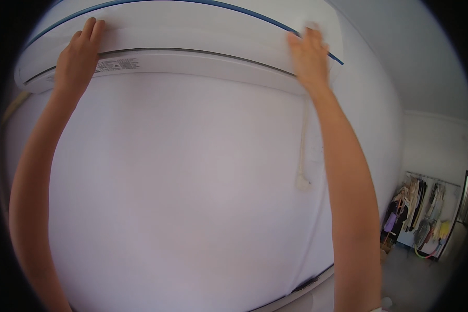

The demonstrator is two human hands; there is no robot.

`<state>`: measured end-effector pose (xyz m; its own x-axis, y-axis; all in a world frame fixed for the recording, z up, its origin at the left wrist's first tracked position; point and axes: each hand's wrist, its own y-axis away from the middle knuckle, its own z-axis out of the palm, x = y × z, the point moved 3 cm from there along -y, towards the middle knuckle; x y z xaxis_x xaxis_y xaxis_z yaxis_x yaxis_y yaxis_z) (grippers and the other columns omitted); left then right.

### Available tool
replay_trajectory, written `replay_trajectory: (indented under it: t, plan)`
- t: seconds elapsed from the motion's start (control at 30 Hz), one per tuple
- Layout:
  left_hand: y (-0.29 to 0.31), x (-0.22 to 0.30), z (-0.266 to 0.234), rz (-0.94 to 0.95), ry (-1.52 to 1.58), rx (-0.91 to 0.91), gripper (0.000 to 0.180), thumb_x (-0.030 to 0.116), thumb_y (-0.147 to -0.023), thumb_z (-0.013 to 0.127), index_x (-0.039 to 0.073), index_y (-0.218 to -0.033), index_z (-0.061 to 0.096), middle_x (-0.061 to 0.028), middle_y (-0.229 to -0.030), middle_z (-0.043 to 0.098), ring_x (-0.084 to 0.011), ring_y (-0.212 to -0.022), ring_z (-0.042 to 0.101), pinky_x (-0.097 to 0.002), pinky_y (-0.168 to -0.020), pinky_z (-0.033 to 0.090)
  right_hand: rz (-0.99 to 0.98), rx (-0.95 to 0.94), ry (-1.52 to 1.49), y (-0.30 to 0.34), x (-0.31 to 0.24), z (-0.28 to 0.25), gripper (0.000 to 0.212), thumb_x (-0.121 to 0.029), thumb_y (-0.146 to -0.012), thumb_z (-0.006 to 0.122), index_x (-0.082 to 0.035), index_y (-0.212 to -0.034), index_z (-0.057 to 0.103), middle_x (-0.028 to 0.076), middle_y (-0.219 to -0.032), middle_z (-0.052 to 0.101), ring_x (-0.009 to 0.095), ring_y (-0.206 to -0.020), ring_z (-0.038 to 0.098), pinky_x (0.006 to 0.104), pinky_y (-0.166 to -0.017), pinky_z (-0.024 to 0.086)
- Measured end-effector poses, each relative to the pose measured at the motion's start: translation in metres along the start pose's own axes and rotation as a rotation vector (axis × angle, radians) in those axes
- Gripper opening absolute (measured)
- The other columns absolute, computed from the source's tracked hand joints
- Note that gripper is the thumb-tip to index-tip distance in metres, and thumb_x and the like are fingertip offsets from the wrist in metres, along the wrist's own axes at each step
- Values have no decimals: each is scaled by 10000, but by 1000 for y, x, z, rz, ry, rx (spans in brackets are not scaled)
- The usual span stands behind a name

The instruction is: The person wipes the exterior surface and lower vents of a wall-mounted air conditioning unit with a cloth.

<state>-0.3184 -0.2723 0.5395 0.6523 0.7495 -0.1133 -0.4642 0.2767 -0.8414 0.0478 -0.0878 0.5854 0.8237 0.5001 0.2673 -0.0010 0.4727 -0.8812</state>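
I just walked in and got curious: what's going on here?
A person has both arms raised to a white wall-mounted air conditioner. The left grip lies against its front panel near the left end. The right grip, blurred, is over the right end by the blue strip; its exact contact is unclear.

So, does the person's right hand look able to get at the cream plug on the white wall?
Probably yes: the right hand is up at the long white air conditioner, but the cream plug is lower, left of the forearm, with nothing visibly covering it.
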Motion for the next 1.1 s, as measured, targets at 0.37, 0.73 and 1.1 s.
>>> replay_trajectory:
  t: [0.37, 0.73, 1.1]
  plan:
    - [4, -2, -2, 38, 43, 58, 403, -11, -730, 557, 79, -1106, 442, -29, -1073, 496, -183, -818, 587, -291, -640, 562, -96, 29, -49, 1, -68, 7, 574, -422, -946, 361, 3, -1331, 378, 141, -1440, 299, 249, -1357, 230, 488, -1085, 171]
    - [-3, 7, -12, 12, 20, -79, 368, -16, -710, 596, 67, -1038, 449, -34, -1015, 492, -171, -796, 572, -252, -619, 543, -42, 210, 91, -9, -104, 19, 510, -362, -926, 430, 0, -1285, 437, 161, -1363, 406, 301, -1279, 348, 503, -1066, 215]
    - [2, 0, -5, 18, 14, 84, 466, -47, -606, 685, 90, -980, 443, 0, -896, 444, -111, -663, 529, -182, -499, 494, -293, 273, -186, -36, -214, 14, 456, -307, -888, 501, -39, -1255, 474, 102, -1315, 467, 236, -1230, 407, 451, -1073, 253]
